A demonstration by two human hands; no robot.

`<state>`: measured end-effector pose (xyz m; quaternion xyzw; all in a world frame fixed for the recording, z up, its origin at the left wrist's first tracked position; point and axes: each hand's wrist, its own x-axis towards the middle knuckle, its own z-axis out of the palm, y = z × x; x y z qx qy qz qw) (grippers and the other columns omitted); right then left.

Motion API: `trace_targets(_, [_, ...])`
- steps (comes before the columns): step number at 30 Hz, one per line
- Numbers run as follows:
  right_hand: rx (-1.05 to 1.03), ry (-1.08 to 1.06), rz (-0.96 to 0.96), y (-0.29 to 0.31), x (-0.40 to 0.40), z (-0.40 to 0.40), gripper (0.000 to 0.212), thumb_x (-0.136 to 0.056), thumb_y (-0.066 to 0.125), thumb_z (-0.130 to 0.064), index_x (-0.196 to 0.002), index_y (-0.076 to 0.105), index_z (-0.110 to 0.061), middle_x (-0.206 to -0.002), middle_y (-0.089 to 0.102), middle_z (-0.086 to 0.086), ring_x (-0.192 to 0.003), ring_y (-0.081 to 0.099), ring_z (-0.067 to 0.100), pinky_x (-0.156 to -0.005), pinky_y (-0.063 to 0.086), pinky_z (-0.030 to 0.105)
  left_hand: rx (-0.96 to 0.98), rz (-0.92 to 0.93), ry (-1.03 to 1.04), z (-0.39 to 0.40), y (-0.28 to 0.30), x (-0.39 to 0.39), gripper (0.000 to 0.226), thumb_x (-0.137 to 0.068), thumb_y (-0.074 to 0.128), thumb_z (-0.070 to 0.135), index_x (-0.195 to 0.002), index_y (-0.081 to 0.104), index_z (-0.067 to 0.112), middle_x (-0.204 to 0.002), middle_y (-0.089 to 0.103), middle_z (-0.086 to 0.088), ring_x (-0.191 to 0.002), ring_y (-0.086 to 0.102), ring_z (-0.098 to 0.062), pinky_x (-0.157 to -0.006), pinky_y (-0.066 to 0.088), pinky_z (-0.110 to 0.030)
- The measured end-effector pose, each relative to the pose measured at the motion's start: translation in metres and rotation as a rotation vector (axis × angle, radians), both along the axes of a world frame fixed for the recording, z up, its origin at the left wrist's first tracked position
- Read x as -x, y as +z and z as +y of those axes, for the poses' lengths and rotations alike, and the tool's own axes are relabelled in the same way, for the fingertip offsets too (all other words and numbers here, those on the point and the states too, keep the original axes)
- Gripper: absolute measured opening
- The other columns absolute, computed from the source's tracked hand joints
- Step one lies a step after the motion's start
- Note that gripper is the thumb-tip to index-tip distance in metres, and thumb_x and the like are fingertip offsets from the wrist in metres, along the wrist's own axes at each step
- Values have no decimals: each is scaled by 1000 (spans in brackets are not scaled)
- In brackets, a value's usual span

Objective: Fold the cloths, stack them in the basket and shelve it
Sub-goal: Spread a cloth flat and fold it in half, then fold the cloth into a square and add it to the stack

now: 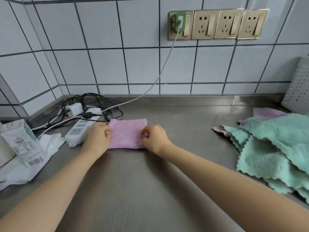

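Lying at the tabletop's [167,173] centre, the folded pink cloth [127,133] was pinched at its 9 o'clock edge by the left hand [97,138] and at 3 o'clock by the right hand [154,139]. Teal cloths [274,148] lay heaped at 3 o'clock, the white basket [297,87] behind them.

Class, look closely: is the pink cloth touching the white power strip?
Apart. The head view shows bare steel counter between the pink cloth and the power strip.
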<state>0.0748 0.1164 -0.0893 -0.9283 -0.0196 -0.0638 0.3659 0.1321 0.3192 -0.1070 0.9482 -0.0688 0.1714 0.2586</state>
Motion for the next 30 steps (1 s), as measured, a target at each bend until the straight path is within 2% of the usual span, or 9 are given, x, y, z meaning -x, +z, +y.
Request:
trace_targets(4, [204,89,81,14,30,-24,36,-87,52,-13,-122,60,-10,-125,52,19,-120,46,31,-103,39,32,-223,89,110,-7,10,20,28,-87,52,12,-105,72,16,-117,63,-11,-108,54,-38,-94,45,-42])
trace_targets(8, [342,85,20,30,83,-77,35,-86,52,-16,-120,59,-14,-122,58,12,-115,53,28,-99,41,31,-150,39,92,-48,29,66,31,-84,52,9,-107,72,18,-122,63,-6,-113,50,-34,-94,41,-36])
trace_targets(10, [404,28,-31,36,117,-110,31,-87,50,-16,-117,60,-16,-118,59,8,-111,54,25,-95,44,32,-90,14,-3,-84,38,99,31,-85,52,8,-109,70,18,-122,62,-1,-119,45,-29,-93,40,-36])
trace_targets(15, [592,-192,-116,38,195,-192,28,-89,48,-15,-116,56,-15,-115,54,3,-111,48,26,-84,48,37,3,65,-337,-184,45,168,33,-87,51,9,-114,66,20,-123,61,-1,-120,46,-23,-100,33,-28])
trace_targets(18, [714,-315,-105,34,240,-231,24,-89,49,-18,-112,51,-14,-112,51,3,-107,47,26,-75,47,36,-30,97,-542,-238,46,205,33,-91,49,12,-121,62,19,-126,59,-2,-123,45,-21,-102,32,-28])
trace_targets(20, [733,-374,-95,31,263,-250,22,-89,52,-27,-106,49,-13,-105,51,3,-101,48,26,-67,42,33,-63,123,-649,-268,47,224,33,-94,47,15,-124,59,17,-129,56,-3,-125,42,-22,-103,31,-28])
trace_targets(22, [730,-410,-55,27,283,-265,33,-89,53,-43,-104,45,-15,-103,49,1,-99,49,24,-65,36,29,-77,162,-727,-296,49,239,33,-95,47,18,-126,57,16,-131,54,-4,-127,40,-22,-105,33,-32])
trace_targets(25, [709,-451,57,17,297,-276,41,-89,47,-55,-106,46,-17,-106,51,0,-102,49,22,-74,44,30,-114,214,-762,-325,46,250,36,-95,48,22,-129,55,16,-131,55,-6,-123,46,-26,-100,40,-37])
trace_targets(30, [676,-533,21,10,297,-278,47,-84,49,-62,-104,47,-19,-104,51,-3,-103,51,22,-76,46,33,-144,273,-726,-346,38,258,45,-95,47,27,-139,41,23,-134,53,-7,-119,51,-29,-91,44,-35])
